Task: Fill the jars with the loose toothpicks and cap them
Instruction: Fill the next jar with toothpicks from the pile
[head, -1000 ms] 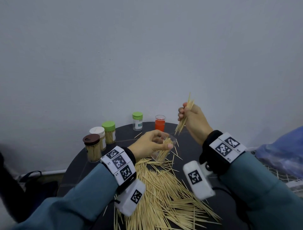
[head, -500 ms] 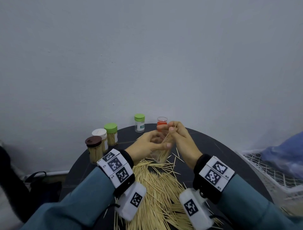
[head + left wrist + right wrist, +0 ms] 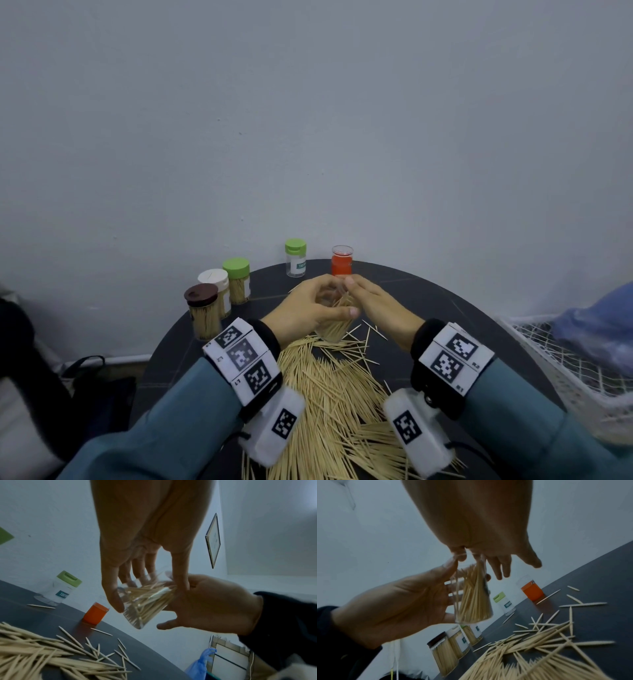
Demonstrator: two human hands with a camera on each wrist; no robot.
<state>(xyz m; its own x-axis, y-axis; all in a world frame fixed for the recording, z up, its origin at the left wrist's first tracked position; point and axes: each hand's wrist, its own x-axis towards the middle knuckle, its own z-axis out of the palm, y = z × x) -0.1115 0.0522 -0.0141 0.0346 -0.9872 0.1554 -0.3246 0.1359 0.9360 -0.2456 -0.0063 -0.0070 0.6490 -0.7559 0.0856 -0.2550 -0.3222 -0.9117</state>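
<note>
Head view: the clear jar [image 3: 334, 320] is held off the table [image 3: 445, 308], above the far edge of the toothpick pile [image 3: 329, 394], by the left hand [image 3: 308, 310], thumb and fingers curled round its wall. The jar is tilted and partly filled with toothpicks, as seen in the left wrist view [image 3: 145, 601]. The right hand [image 3: 375, 308] is laid at the jar's mouth, fingers extended and loosely spread [image 3: 498, 566]; no toothpicks are seen pinched in it. One second ago this hand was raised clear of the jar with a bundle gripped; half a second ago it was at the mouth with sticks in its fingers. The left hand's grip is unchanged. Four capped jars are noted: brown [image 3: 202, 310], white [image 3: 215, 287], green [image 3: 237, 279] in a row at left, a small green one [image 3: 295, 257] behind. An orange jar [image 3: 342, 260] stands uncapped just beyond the hands.
</note>
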